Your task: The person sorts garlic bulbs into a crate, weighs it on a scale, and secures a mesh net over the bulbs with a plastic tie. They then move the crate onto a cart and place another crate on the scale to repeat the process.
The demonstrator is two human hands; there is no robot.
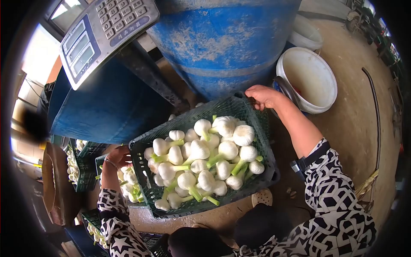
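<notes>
A dark green plastic crate (pixel 269 165) full of white garlic bulbs (pixel 199 150) with short green stems hangs tilted in front of me. My right hand (pixel 262 97) is closed on its far right corner, near the blue barrel. At the crate's left end, my left hand (pixel 119 157) has its fingers curled on the rim, partly hidden by the crate wall.
A large blue barrel (pixel 214 47) stands just beyond the crate, with a grey scale display (pixel 102 34) at upper left. White buckets (pixel 307 79) are on the right. More garlic crates (pixel 87 156) sit at lower left, beside a blue container (pixel 107 107).
</notes>
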